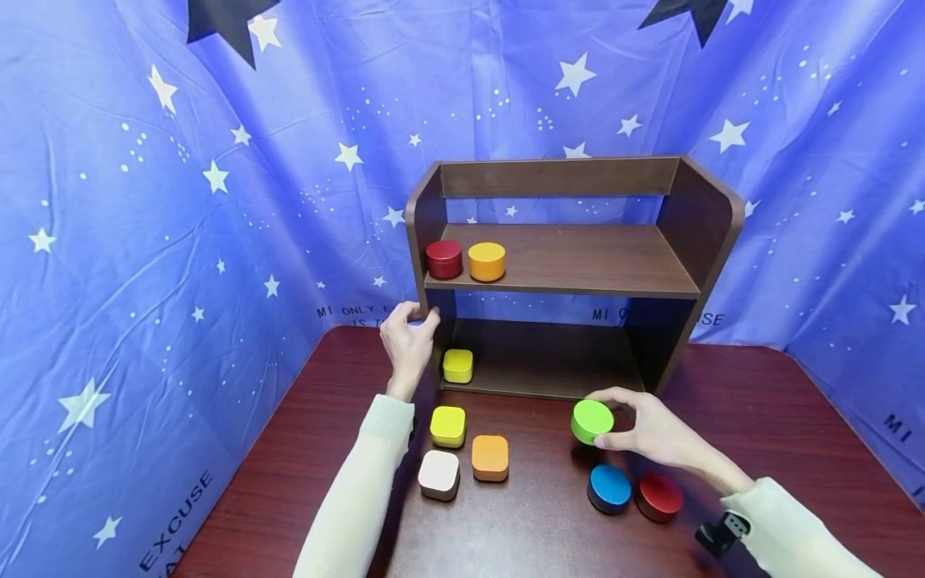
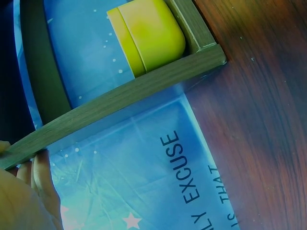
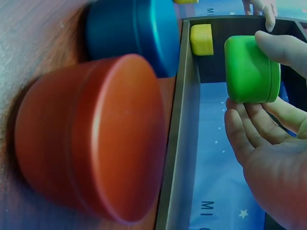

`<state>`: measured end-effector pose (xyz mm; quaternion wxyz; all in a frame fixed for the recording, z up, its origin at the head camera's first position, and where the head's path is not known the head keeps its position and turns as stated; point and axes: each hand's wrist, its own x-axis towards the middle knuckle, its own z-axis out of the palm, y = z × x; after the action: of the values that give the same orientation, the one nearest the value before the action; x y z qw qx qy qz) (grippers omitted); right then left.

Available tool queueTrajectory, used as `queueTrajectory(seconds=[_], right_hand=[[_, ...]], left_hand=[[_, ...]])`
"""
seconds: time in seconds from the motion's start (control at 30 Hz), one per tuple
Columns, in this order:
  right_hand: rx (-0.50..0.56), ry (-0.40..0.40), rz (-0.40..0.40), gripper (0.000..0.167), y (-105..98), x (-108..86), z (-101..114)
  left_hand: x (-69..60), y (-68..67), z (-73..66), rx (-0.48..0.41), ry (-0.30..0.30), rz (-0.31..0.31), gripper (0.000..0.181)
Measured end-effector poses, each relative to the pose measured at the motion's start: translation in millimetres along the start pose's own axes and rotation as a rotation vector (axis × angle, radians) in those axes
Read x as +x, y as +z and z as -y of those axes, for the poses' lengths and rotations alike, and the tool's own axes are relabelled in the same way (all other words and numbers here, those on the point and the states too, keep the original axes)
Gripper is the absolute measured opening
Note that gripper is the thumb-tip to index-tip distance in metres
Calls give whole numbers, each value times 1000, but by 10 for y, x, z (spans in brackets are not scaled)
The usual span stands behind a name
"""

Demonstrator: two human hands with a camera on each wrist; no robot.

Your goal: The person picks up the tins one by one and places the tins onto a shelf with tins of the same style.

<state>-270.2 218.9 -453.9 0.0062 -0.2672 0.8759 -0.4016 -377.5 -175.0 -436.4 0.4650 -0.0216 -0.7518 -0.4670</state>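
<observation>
From my remote post I see a person's two hands, well apart, at a brown two-level shelf (image 1: 578, 257) on a dark red table (image 1: 535, 530). The left hand (image 1: 409, 341) grips the front edge of the shelf's left side panel, thumb and fingers on opposite faces. The right hand (image 1: 645, 425) pinches a round green tin (image 1: 592, 421) between thumb and fingers, holding it above the table, in front of the lower level's right part. Just below it, on the table, I find a blue tin (image 1: 609, 489) beside a red tin (image 1: 659, 497). To the left sit three squarish boxes: yellow (image 1: 448, 426), orange (image 1: 490, 458) and white (image 1: 438, 475). Another yellow box (image 1: 458, 366) stands at the lower level's left end. Above it, the upper level holds a dark red tin (image 1: 444, 259) and, to its right, a yellow-orange tin (image 1: 487, 262). A blue, starry curtain (image 1: 217, 265) hangs behind.
</observation>
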Motion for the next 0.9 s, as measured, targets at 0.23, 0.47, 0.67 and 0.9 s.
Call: queueTrajectory(seconds=[0.23,0.47,0.67,0.9], right_hand=[[-17,-36,-14,50,-33,9,104],[-12,-61,-26,48,-43,31,166],[-1,-78,-45,48,-43,75,217],[50,-97,-37,47,-60,144,296]], left_hand=[[1,-7,1,-2,-11,11,19],[-3,-6,1,-4,-19,8,18],[-11,-12,-6,-14,-50,19,18],[-4,-2,-1,-10,-44,17,19]])
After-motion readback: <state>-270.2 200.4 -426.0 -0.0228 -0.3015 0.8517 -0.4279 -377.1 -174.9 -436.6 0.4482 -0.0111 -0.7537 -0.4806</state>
